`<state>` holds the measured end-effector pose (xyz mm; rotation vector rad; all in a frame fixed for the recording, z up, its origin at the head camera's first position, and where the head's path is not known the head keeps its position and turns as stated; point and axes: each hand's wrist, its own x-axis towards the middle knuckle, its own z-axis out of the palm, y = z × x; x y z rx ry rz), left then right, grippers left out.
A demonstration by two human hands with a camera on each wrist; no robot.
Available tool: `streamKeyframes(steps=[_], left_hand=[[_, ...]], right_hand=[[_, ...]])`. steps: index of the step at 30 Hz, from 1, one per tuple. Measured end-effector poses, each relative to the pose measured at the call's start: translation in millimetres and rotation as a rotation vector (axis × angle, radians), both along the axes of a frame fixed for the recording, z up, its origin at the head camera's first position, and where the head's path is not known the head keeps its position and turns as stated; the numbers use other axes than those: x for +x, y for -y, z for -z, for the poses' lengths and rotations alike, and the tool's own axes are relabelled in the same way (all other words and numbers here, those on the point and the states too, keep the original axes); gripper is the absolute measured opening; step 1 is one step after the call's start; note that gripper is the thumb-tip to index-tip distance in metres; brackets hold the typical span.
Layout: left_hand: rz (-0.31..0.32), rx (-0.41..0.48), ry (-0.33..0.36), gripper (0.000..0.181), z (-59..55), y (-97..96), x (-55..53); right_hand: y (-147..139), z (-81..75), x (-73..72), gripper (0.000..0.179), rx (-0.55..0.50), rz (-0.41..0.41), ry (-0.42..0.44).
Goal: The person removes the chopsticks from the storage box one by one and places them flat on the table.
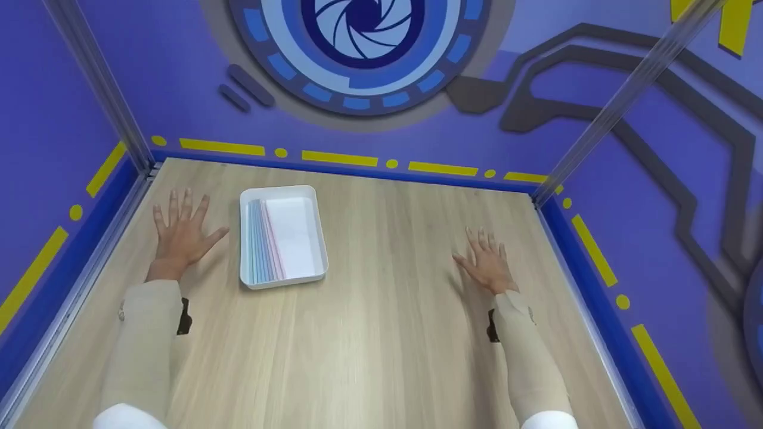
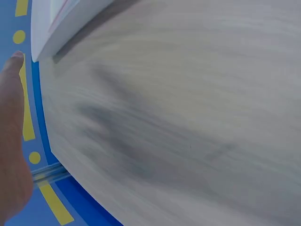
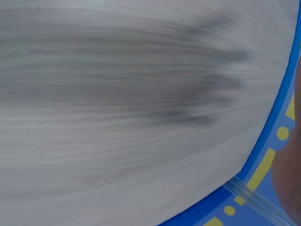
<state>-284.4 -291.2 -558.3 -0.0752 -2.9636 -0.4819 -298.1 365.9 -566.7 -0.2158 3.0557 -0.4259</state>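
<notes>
My left hand (image 1: pixel 182 237) is spread with straight fingers to the left of a white tray (image 1: pixel 307 238), its thumb pointing towards the tray's side. Along the tray's left half lies a row of thin blue and pink sheets or sticks (image 1: pixel 266 241), packed side by side. My right hand (image 1: pixel 487 265) has its fingers extended too, well to the right of the tray, and holds nothing. In the left wrist view, part of the left hand (image 2: pixel 11 136) shows beside a corner of the tray (image 2: pixel 70 28). Shadows of both hands fall on the wood below them.
A light wood table (image 1: pixel 381 333) is bordered by blue-purple panels (image 1: pixel 179 71) at the back and sides, with yellow dashes and dots. Metal posts (image 1: pixel 107 89) stand at the back corners. Each wrist carries a small black device (image 1: pixel 185 317).
</notes>
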Motion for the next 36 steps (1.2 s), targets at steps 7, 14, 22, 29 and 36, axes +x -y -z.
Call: streamKeyframes(steps=[7, 14, 22, 29, 36], left_hand=[[-0.007, 0.29, 0.121, 0.087, -1.3, -19.2, -3.7], [-0.092, 0.649, 0.388, 0.091, 3.3, -29.5, -5.0], [-0.023, 0.865, 0.489, 0.094, 15.4, -36.6, 1.6], [0.004, 0.915, 0.551, 0.087, 26.4, -43.2, 5.6], [-0.001, 0.924, 0.575, 0.084, 29.9, -45.9, 5.1]], right_hand=[[-2, 3.8, 2.1, 0.083, -0.02, -0.006, -0.01], [-3, 7.6, 4.3, 0.078, -0.138, -0.019, -0.059], [-5, 11.3, 6.5, 0.072, -0.178, -0.001, -0.037], [-7, 13.7, 15.4, 0.071, -0.183, 0.018, -0.025], [-9, 10.5, 21.1, 0.072, -0.205, 0.036, 0.012]])
